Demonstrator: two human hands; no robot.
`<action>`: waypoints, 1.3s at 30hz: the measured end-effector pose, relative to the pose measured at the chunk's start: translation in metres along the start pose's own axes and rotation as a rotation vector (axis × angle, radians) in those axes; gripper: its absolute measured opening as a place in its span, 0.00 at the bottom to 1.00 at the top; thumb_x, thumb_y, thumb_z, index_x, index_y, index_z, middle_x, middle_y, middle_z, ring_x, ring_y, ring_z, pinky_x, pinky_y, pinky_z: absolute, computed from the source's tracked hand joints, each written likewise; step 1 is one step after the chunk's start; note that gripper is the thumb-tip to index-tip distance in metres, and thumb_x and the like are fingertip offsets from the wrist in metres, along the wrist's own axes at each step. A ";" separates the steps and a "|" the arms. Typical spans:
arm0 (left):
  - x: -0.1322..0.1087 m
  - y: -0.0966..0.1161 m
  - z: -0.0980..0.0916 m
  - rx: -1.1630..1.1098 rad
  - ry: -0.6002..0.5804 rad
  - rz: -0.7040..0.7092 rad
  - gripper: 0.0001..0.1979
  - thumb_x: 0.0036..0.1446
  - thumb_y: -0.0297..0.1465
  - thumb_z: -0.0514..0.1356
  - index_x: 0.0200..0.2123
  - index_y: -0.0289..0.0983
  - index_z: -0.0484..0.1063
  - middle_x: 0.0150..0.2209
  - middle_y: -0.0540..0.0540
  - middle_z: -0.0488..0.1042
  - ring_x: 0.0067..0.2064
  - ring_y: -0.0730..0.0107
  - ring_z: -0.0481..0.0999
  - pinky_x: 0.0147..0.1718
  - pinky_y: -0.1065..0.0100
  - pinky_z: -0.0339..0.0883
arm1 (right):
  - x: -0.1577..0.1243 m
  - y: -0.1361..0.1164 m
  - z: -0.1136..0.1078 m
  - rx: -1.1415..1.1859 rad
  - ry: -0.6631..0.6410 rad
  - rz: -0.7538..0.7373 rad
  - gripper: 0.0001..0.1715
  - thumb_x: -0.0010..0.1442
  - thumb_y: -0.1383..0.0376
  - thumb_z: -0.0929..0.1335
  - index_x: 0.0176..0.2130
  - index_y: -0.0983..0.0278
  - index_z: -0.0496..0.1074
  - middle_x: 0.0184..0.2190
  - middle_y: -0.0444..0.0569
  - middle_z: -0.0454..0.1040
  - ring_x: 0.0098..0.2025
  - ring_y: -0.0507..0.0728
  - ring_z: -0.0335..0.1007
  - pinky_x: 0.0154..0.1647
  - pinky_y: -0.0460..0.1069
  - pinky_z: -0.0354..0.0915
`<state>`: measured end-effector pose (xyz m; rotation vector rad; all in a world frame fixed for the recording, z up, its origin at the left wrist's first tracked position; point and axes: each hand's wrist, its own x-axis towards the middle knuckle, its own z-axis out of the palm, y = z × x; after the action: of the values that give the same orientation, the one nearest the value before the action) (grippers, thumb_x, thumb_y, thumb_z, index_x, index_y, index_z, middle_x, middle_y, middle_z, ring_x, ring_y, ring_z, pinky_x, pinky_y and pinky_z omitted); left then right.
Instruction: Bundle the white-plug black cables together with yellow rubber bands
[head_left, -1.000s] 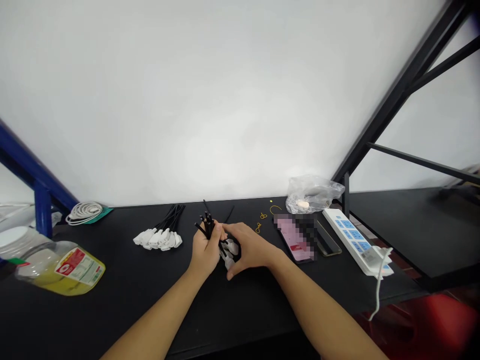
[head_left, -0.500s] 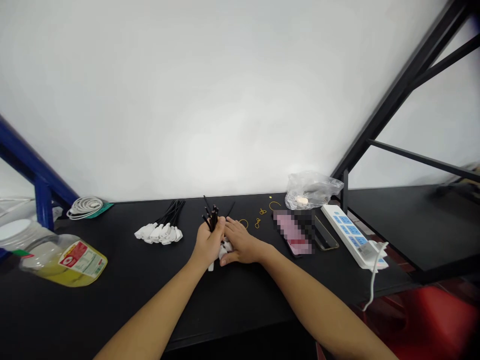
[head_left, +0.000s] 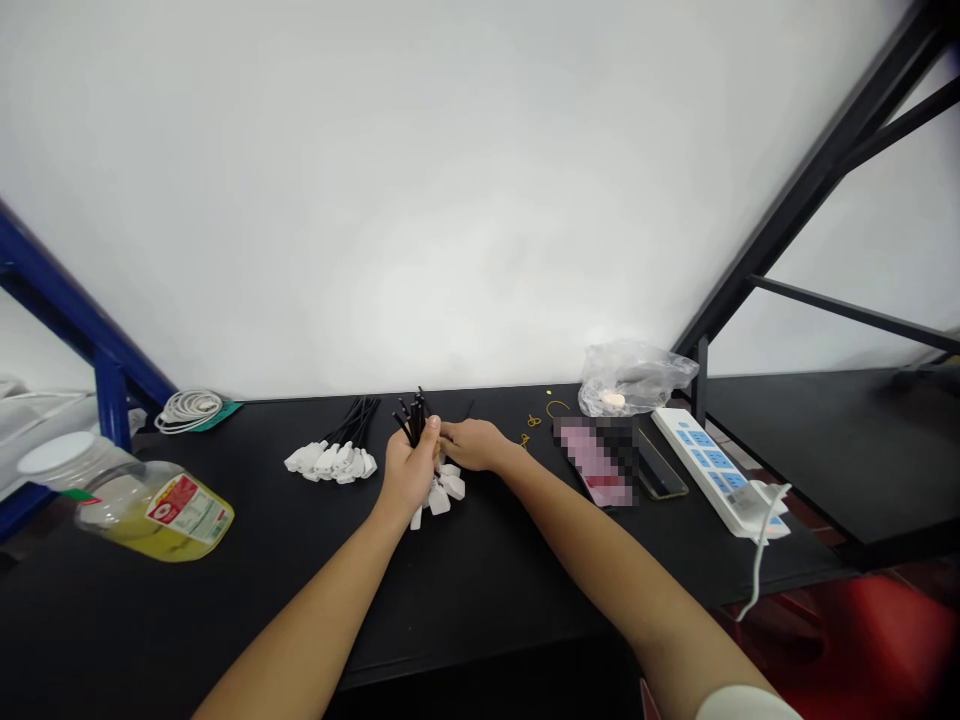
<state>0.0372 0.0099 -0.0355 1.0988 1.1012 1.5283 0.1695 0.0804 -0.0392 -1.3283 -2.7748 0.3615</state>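
Place: what looks like a small workshop
Bench [head_left: 480,600]: black, set against a white wall [head_left: 480,200]
Metal: blue frame [head_left: 112,400] at left, black frame [head_left: 810,172] at right
Benchwork: white-ended black stems [head_left: 331,461] bunched, power strip [head_left: 705,465] beyond

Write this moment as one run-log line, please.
left hand: grips black strands, white ends below | right hand: beside left hand | table: another white-ended bundle leftward, yellow bands rightward

Left fingers [head_left: 430,436] partly hide black stems [head_left: 415,418]; red object [head_left: 885,630] blurred.
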 end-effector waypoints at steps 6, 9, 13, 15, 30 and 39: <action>-0.006 0.004 0.008 -0.026 -0.061 -0.045 0.27 0.55 0.53 0.61 0.20 0.39 0.57 0.16 0.59 0.52 0.17 0.81 0.53 0.19 0.73 0.58 | -0.005 0.011 0.000 0.013 0.118 0.190 0.27 0.68 0.46 0.59 0.38 0.59 0.77 0.36 0.52 0.81 0.39 0.60 0.77 0.36 0.49 0.63; -0.009 0.007 0.011 -0.007 -0.075 -0.051 0.27 0.56 0.53 0.61 0.20 0.39 0.58 0.15 0.59 0.53 0.16 0.80 0.55 0.20 0.72 0.60 | -0.014 0.023 -0.005 0.081 0.202 0.309 0.26 0.66 0.46 0.62 0.33 0.60 0.77 0.34 0.51 0.80 0.37 0.59 0.76 0.34 0.48 0.61; -0.011 0.008 0.011 0.103 -0.098 -0.017 0.25 0.60 0.50 0.58 0.20 0.38 0.63 0.16 0.54 0.63 0.19 0.74 0.66 0.26 0.69 0.64 | -0.030 0.038 -0.013 0.185 0.329 0.333 0.11 0.61 0.57 0.69 0.32 0.60 0.77 0.31 0.46 0.79 0.34 0.55 0.73 0.33 0.46 0.58; -0.011 0.009 0.009 0.220 -0.094 0.033 0.25 0.62 0.48 0.57 0.20 0.37 0.68 0.20 0.48 0.71 0.26 0.70 0.73 0.32 0.67 0.67 | -0.040 0.041 -0.013 0.254 0.377 0.299 0.06 0.58 0.62 0.70 0.33 0.60 0.77 0.29 0.44 0.77 0.31 0.53 0.70 0.31 0.46 0.56; -0.006 0.002 0.007 0.245 -0.153 0.044 0.15 0.53 0.42 0.66 0.38 0.37 0.80 0.38 0.41 0.82 0.43 0.55 0.81 0.46 0.56 0.73 | -0.071 0.012 0.000 0.805 0.428 -0.049 0.11 0.57 0.60 0.72 0.38 0.63 0.73 0.28 0.40 0.70 0.28 0.50 0.63 0.31 0.45 0.61; -0.007 0.003 0.008 0.179 -0.155 0.026 0.15 0.48 0.34 0.70 0.41 0.37 0.81 0.39 0.40 0.82 0.42 0.58 0.81 0.44 0.61 0.74 | -0.067 0.018 0.007 0.520 0.485 -0.065 0.11 0.67 0.59 0.67 0.40 0.62 0.78 0.33 0.46 0.74 0.36 0.53 0.70 0.39 0.47 0.64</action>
<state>0.0459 0.0038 -0.0320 1.3354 1.1362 1.3591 0.2246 0.0377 -0.0464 -1.0259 -2.1226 0.6092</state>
